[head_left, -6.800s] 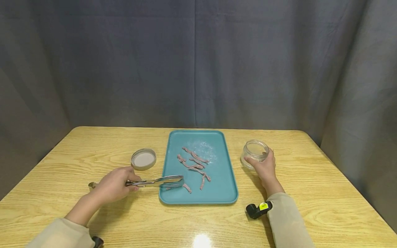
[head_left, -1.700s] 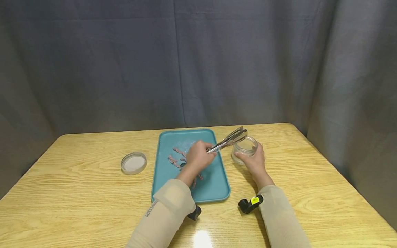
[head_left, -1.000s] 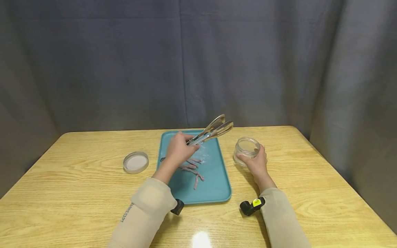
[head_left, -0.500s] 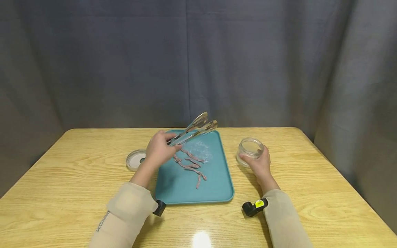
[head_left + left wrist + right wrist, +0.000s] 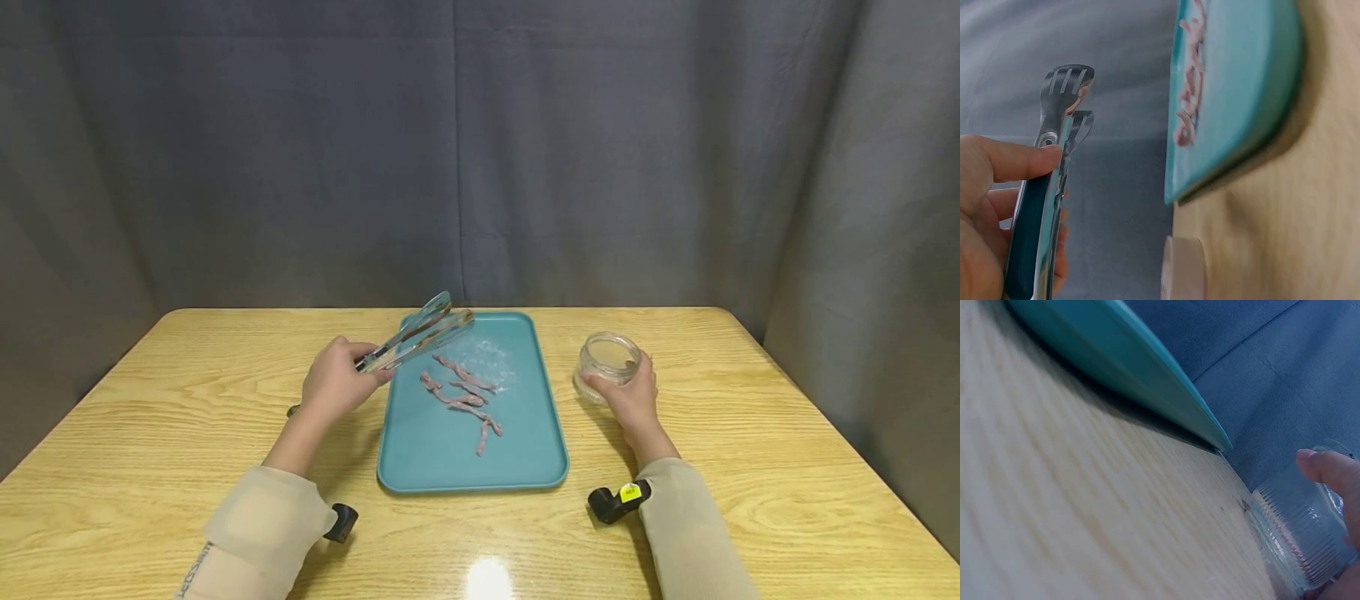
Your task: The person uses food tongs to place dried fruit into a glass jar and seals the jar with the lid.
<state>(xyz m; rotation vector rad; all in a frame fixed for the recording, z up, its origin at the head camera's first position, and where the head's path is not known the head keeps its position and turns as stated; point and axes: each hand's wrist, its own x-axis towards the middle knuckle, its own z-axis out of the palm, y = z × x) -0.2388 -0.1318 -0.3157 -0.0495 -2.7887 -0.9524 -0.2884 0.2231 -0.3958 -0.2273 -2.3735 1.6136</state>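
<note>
My left hand (image 5: 341, 379) holds a pair of metal serving tongs (image 5: 420, 333), raised above the left edge of a blue-green tray (image 5: 465, 467). The tongs' slotted ends stand apart, and no strip shows between them. On the tray lie several thin, pinkish, floury strips that look like raw meat (image 5: 465, 400). At the right, my right hand (image 5: 633, 400) grips a glass jar (image 5: 609, 354) with its mouth uncovered. Through the jar's ribbed wall (image 5: 1304, 531), something pinkish shows in the right wrist view.
A round jar lid (image 5: 1185, 269) sits on the table beside the tray; my left hand hides it in the head view. White powder (image 5: 491, 362) dusts the tray's far part. A grey curtain (image 5: 480, 167) hangs behind the wooden table (image 5: 225, 358).
The tongs went from the tray's front left to the jar's mouth, then back left with their ends spread. A strip at the tray's front left is gone. My right hand kept the jar.
</note>
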